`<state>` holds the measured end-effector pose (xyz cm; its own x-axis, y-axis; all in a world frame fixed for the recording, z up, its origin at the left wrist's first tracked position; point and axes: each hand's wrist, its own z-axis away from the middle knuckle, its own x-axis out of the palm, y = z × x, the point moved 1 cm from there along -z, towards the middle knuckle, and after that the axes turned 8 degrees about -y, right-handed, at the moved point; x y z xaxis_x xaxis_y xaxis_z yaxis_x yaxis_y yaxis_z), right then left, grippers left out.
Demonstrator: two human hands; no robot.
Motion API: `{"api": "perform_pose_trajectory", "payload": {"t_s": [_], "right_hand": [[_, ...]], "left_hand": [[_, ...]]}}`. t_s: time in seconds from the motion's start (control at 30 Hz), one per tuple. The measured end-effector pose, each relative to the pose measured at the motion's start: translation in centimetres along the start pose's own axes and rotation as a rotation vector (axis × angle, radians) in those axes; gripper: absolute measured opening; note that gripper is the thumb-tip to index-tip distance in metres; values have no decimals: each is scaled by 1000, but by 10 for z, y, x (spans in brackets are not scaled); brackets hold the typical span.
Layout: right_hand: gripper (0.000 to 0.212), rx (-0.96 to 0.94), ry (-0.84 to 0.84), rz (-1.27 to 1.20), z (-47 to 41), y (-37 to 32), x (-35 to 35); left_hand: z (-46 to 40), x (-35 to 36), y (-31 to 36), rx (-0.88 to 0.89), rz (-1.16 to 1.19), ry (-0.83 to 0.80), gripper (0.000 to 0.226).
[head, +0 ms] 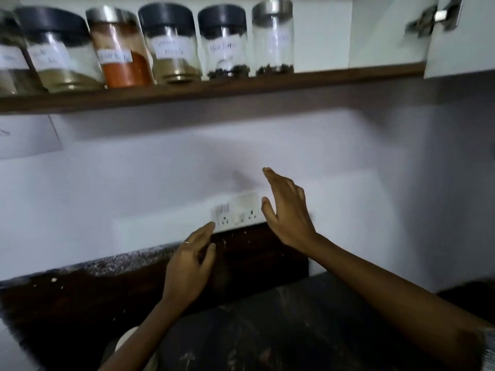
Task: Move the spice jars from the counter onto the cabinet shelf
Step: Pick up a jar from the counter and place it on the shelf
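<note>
left hand: fingers relaxed, holding nothing | right hand: fingers spread, empty, raised before wall socket | spice jars: upright in row on cabinet shelf

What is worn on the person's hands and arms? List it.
Both forearms are bare. The left hand wears a thin ring on one finger. The right hand shows no ring or watch. A bit of pale patterned sleeve shows at the right arm's upper edge.
</note>
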<state>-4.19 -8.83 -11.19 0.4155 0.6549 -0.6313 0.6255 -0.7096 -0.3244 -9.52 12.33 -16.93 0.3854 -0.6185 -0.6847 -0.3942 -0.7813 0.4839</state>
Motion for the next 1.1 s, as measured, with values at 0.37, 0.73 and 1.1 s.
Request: {"api": "perform_pose_trajectory", "payload": {"t_s": [0.37,0.73,1.1], "right_hand": [[50,148,-245,-44,103,-109,97],[45,206,-592,-121,212,-205,180],[93,222,-1280,-78,286,-250,235]], "left_hand": [[105,-27,-98,-60,114,-97,39],[216,-31,-181,-294,185,-447,28],[317,-24,-207,-577,293,-819,26]]}}
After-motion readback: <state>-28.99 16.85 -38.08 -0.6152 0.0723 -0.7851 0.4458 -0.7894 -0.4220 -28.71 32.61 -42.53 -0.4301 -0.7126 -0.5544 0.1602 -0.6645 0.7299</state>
